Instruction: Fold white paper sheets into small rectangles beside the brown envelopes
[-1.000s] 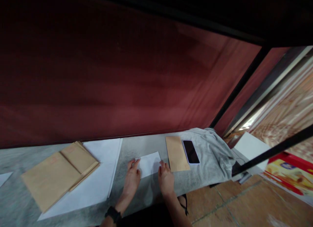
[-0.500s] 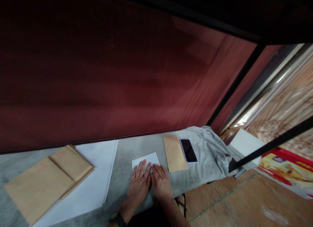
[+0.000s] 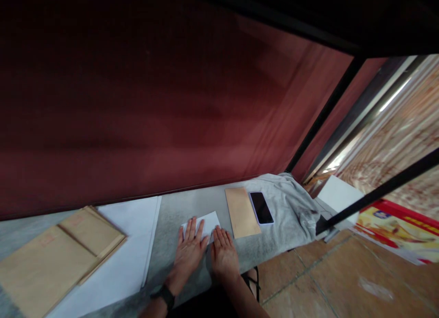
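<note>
A small folded sheet of white paper lies on the grey cloth-covered table. Flat over its left part rests my left hand, fingers stretched out and slightly spread. My right hand lies palm down at the paper's right edge, its fingers straight and side by side. Part of the paper is hidden under the hands. Just right of them is a brown envelope, and beside that a phone with a dark screen.
On the left, a pile of brown envelopes lies over large white sheets. A rumpled grey cloth covers the table's right end. Black frame bars rise there. A red and yellow box stands beyond, above the tiled floor.
My hands have moved apart: the left slid to the left over the paper, the right to its right edge. The view has shifted slightly.
</note>
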The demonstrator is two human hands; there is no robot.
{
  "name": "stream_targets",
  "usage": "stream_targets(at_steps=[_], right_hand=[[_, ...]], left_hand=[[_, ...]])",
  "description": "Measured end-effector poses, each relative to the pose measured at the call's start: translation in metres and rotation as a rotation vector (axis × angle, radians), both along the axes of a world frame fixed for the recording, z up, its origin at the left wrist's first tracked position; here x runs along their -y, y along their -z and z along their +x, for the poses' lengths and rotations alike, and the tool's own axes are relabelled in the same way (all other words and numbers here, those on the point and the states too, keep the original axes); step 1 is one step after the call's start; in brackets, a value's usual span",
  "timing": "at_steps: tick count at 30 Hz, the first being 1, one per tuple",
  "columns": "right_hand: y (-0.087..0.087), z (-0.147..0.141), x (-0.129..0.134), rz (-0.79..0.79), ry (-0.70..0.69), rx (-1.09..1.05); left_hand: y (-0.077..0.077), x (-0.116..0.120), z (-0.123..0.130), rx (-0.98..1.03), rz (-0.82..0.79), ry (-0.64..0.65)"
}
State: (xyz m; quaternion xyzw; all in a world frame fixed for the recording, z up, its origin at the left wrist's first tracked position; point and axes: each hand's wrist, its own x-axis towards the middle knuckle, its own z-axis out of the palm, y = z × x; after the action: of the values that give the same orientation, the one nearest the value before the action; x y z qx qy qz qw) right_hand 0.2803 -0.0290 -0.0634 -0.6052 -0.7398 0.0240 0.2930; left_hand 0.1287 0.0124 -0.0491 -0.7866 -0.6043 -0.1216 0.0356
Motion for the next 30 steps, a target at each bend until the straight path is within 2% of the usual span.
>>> stream_targets(at_steps=[6, 13, 18, 22, 27, 30], right_hand=[[-0.004, 0.000, 0.001, -0.016, 0.010, 0.022], [-0.010, 0.000, 0.003, -0.015, 0.001, 0.037], [-0.009, 0.000, 0.005, -0.001, 0.005, 0.028], [-0.012, 0.000, 0.006, -0.003, 0.009, 0.030], [-0.013, -0.001, 0.004, -0.020, 0.016, 0.017], [-0.013, 0.000, 0.005, -0.007, -0.017, 0.005]], left_hand=[[0.008, 0.013, -0.026, -0.005, 0.019, -0.065], [0.015, 0.024, -0.053, 0.000, 0.016, 0.084], [0.013, 0.021, -0.060, -0.046, 0.017, 0.104], [0.009, 0.025, -0.056, -0.026, 0.051, 0.093], [0.003, 0.030, -0.026, 0.045, 0.061, 0.194], [0.004, 0.032, -0.012, 0.044, 0.059, 0.191]])
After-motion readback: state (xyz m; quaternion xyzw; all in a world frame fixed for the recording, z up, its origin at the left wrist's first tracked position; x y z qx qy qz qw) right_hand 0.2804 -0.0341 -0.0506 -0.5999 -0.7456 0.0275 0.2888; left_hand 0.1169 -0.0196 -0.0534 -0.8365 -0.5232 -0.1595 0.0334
